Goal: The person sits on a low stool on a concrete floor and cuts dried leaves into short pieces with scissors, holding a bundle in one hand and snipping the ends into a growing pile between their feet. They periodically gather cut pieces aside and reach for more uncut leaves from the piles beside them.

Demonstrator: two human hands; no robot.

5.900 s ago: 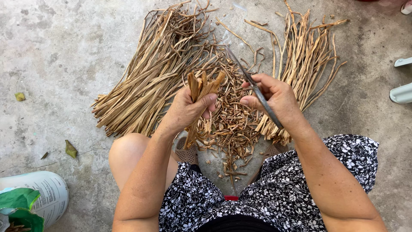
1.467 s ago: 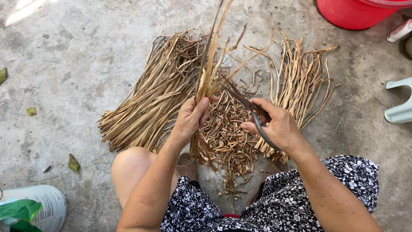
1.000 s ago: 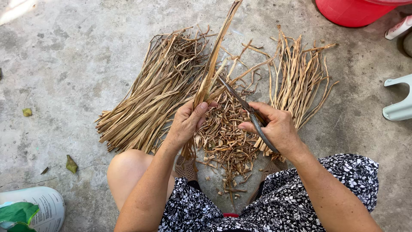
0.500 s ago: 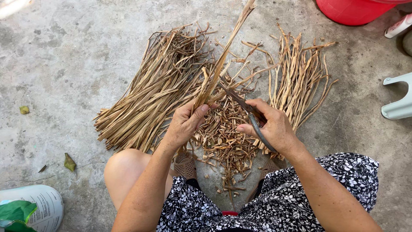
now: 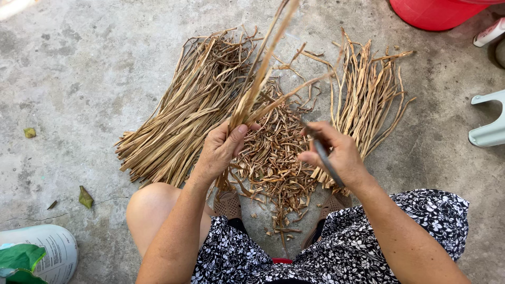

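Observation:
My left hand [image 5: 220, 150] grips a long dry fibre strip [image 5: 261, 68] that stands up and away from me, its top leaving the frame. My right hand [image 5: 336, 155] holds a thin dark knife [image 5: 324, 158] beside the strip, its blade angled toward the strip's lower part. Under both hands lies a heap of short curled shavings [image 5: 276, 158]. A large bundle of long dry strips [image 5: 184, 115] lies to the left and a smaller bundle [image 5: 368, 94] to the right, all on the concrete floor.
A red tub [image 5: 431, 13] stands at the top right and a pale plastic stool leg [image 5: 486, 126] at the right edge. A white and green sack [image 5: 31, 255] lies at the bottom left. My knees in a floral dress and brown sandals [image 5: 229, 202] are below.
The strip in my left hand has tilted rightward and risen. My right hand with the knife has stayed close beside it, shifting slightly. Earlier, my left hand held short pieces.

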